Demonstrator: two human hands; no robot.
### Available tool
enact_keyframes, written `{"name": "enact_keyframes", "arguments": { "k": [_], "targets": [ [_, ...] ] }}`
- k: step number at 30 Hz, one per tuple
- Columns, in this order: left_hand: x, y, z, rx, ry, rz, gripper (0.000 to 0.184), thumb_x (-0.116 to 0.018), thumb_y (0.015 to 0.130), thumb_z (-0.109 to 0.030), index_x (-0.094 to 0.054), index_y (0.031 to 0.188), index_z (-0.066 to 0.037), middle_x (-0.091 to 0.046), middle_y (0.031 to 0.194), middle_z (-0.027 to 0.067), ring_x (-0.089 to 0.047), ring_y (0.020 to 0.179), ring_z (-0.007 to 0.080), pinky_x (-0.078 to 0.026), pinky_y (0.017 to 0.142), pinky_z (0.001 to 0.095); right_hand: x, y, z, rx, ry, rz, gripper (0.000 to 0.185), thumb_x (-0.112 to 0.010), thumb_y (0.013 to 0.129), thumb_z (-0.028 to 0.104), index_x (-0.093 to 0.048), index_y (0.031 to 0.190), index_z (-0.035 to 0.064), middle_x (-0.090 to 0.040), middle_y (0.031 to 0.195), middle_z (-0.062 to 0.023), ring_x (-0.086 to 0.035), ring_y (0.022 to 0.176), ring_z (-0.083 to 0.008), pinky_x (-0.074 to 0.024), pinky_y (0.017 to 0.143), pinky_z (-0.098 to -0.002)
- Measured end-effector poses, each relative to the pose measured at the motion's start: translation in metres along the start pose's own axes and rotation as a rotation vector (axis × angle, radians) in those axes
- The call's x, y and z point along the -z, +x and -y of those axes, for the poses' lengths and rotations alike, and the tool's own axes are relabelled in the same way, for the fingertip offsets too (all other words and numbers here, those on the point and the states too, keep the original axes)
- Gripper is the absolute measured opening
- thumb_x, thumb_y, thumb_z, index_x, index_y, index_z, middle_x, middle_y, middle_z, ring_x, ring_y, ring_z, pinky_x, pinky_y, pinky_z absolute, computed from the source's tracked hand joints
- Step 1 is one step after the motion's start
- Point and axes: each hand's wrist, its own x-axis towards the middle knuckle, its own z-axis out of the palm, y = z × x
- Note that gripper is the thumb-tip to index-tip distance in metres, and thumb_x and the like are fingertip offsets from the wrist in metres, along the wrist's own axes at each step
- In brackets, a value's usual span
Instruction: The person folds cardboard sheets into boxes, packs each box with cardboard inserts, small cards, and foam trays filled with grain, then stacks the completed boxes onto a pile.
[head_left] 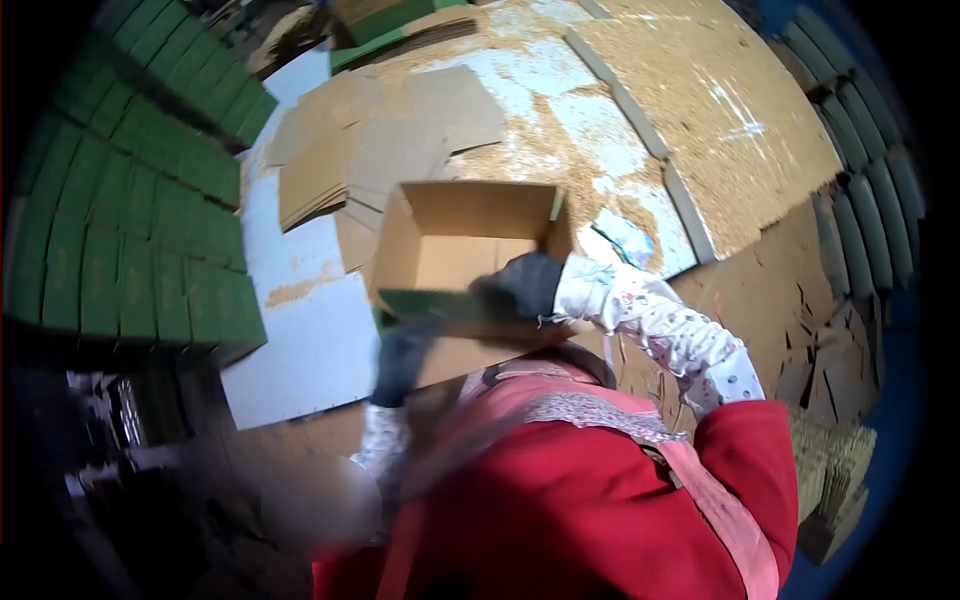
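An open cardboard box point(475, 262) with brown inner walls and a green outer side stands right in front of me at the table's near edge. At its near right corner is my right hand point(525, 287) in a dark glove, bent over the near wall; its fingers are too dark and blurred to make out. My left hand point(403, 358), also dark-gloved and smeared by motion, is at the near left corner, just outside the box. The inside of the box shows a bare brown bottom.
Flat cardboard sheets point(400, 125) lie beyond the box on the white table point(295, 360), amid sawdust. Green boxes point(130, 240) are stacked at the left. A raised grey strip point(620, 95) borders a sawdust-covered board. Grey-green rolled items point(865, 225) stand far right.
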Motion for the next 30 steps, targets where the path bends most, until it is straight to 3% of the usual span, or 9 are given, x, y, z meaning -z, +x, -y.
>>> {"name": "enact_keyframes", "arguments": {
  "k": [3,7,11,13,18,20,23,28,30],
  "targets": [
    [0.032,0.055,-0.027,-0.174,0.275,-0.405,0.039,-0.047,0.079,-0.006,-0.051,0.117,-0.001,-0.057,0.112,0.0147,-0.052,0.107,0.0258,-0.039,0.091,0.0329,-0.029,-0.013,0.003,0.108,-0.041,-0.149,0.031,-0.052,0.074,0.019,-0.057,0.104,0.0137,-0.063,0.077,-0.0133,-0.062,0.074,-0.0315,-0.0480,0.069,-0.0422],
    [0.031,0.063,0.039,-0.036,0.114,-0.096,0.054,-0.032,0.072,0.004,-0.043,0.124,0.003,-0.048,0.125,0.0140,-0.041,0.120,0.0238,-0.029,0.101,0.0316,-0.030,-0.059,-0.058,0.127,0.114,-0.910,0.034,-0.057,0.079,0.012,-0.055,0.112,0.0074,-0.061,0.087,-0.0157,-0.059,0.086,-0.0296,-0.0475,0.075,-0.0378],
    [0.012,0.044,0.028,0.022,0.177,-0.201,0.058,-0.030,0.072,0.005,-0.036,0.130,0.003,-0.038,0.135,0.0139,-0.032,0.127,0.0232,-0.022,0.105,0.0304,-0.073,-0.177,-0.251,-1.189,0.399,-1.568,0.069,-0.071,0.071,0.024,-0.038,0.126,-0.0018,-0.054,0.111,-0.0236,-0.052,0.105,-0.0329,-0.0386,0.093,-0.0344],
    [0.007,0.045,0.025,0.020,0.156,-0.220,0.059,-0.032,0.072,0.006,-0.035,0.131,0.001,-0.035,0.137,0.0141,-0.029,0.129,0.0234,-0.019,0.106,0.0297,-0.124,-0.231,-0.341,-1.266,0.222,-1.794,0.081,-0.073,0.063,0.007,-0.029,0.130,-0.0014,-0.045,0.121,-0.0186,-0.051,0.101,-0.0288,-0.0440,0.087,-0.0315],
    [0.021,0.062,-0.016,0.292,0.424,0.037,0.035,-0.049,0.081,-0.015,-0.053,0.114,-0.002,-0.055,0.113,0.0163,-0.052,0.107,0.0258,-0.039,0.090,0.0325,-0.155,-0.251,-0.391,-0.739,1.688,-1.929,0.071,-0.064,0.071,0.003,-0.031,0.133,0.0175,-0.047,0.122,-0.0125,-0.051,0.103,-0.0286,-0.0464,0.082,-0.0405],
    [0.036,0.068,-0.015,0.504,0.506,0.269,0.038,-0.057,0.080,-0.038,-0.067,0.083,-0.002,-0.065,0.072,0.0147,-0.064,0.070,0.0269,-0.048,0.066,0.0366,-0.161,-0.255,-0.393,-0.581,1.627,-1.904,0.065,-0.063,0.072,0.003,-0.035,0.130,0.0133,-0.049,0.120,-0.0148,-0.050,0.104,-0.0280,-0.0455,0.083,-0.0420],
    [0.021,0.074,-0.019,0.488,0.744,0.156,0.038,-0.057,0.079,-0.039,-0.067,0.078,-0.002,-0.064,0.067,0.0144,-0.063,0.067,0.0286,-0.048,0.064,0.0370,-0.172,-0.277,-0.399,-0.457,2.268,-1.520,0.050,-0.057,0.078,0.019,-0.042,0.120,-0.0031,-0.052,0.116,-0.0212,-0.052,0.105,-0.0329,-0.0424,0.091,-0.0444],
    [0.004,0.071,0.021,0.069,0.497,-0.249,0.036,-0.064,0.073,-0.013,-0.057,0.106,-0.001,-0.050,0.117,0.0203,-0.048,0.109,0.0336,-0.041,0.089,0.0372,-0.107,-0.256,-0.242,-0.338,2.363,-1.122,0.049,-0.055,0.078,0.025,-0.044,0.120,0.0006,-0.053,0.114,-0.0200,-0.053,0.104,-0.0336,-0.0441,0.089,-0.0437],
    [0.007,0.077,0.018,0.063,0.388,-0.263,0.047,-0.064,0.074,-0.011,-0.050,0.117,0.000,-0.042,0.127,0.0221,-0.038,0.121,0.0326,-0.035,0.097,0.0368,-0.094,-0.229,-0.213,-0.307,1.296,-1.213,0.055,-0.056,0.077,0.016,-0.035,0.128,0.0069,-0.047,0.122,-0.0177,-0.050,0.109,-0.0315,-0.0431,0.091,-0.0397]
  ]
}}
